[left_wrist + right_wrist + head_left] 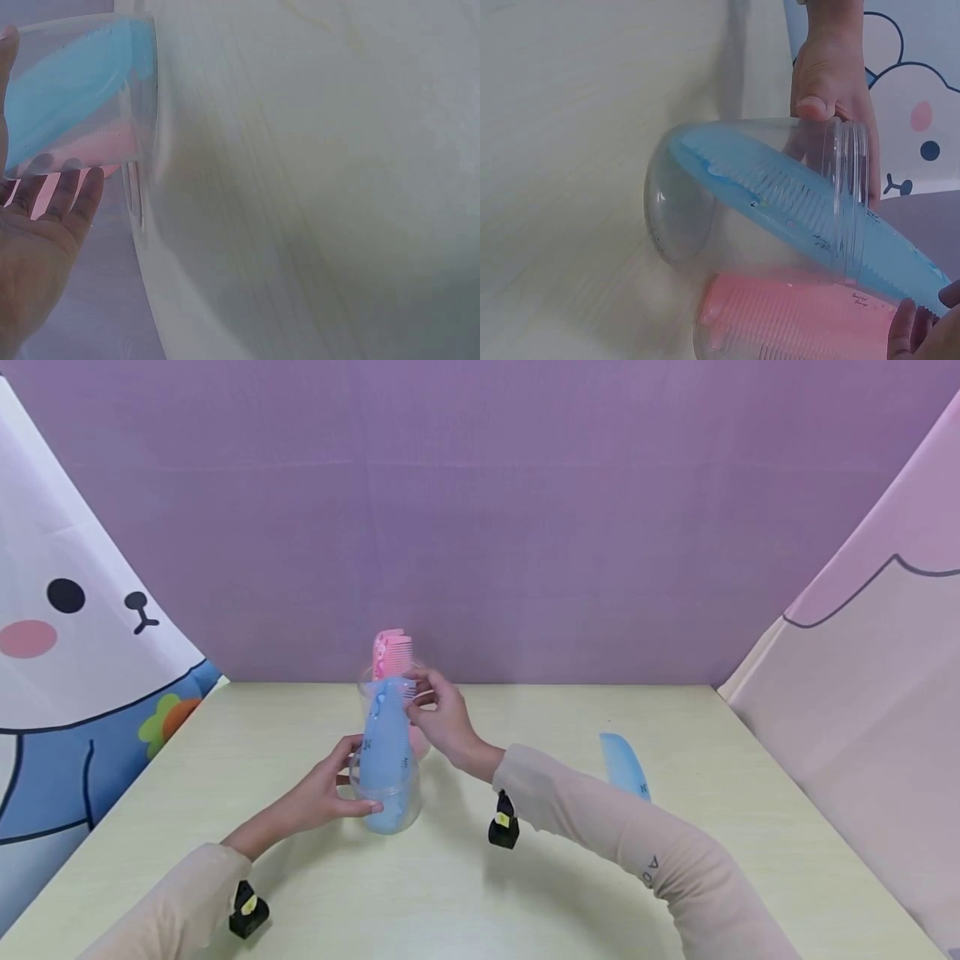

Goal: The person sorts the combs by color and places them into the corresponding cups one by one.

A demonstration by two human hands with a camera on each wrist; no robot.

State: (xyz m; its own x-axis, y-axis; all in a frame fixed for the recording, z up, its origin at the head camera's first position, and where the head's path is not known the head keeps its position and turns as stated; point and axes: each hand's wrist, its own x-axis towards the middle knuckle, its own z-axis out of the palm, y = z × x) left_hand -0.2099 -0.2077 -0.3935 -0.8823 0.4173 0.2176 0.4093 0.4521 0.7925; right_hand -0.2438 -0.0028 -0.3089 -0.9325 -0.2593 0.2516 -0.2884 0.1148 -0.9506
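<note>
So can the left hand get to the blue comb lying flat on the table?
Probably not as things stand: the left hand holds the clear jar, and the loose blue comb lies beyond the right sleeve, which crosses the path.

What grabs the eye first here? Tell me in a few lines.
At the middle of the pale table, the left hand holds a clear plastic cup with a blue comb standing in it, whose top the right hand pinches. Right behind stands a second clear cup holding a pink comb. Another blue comb lies flat on the table to the right.
</note>
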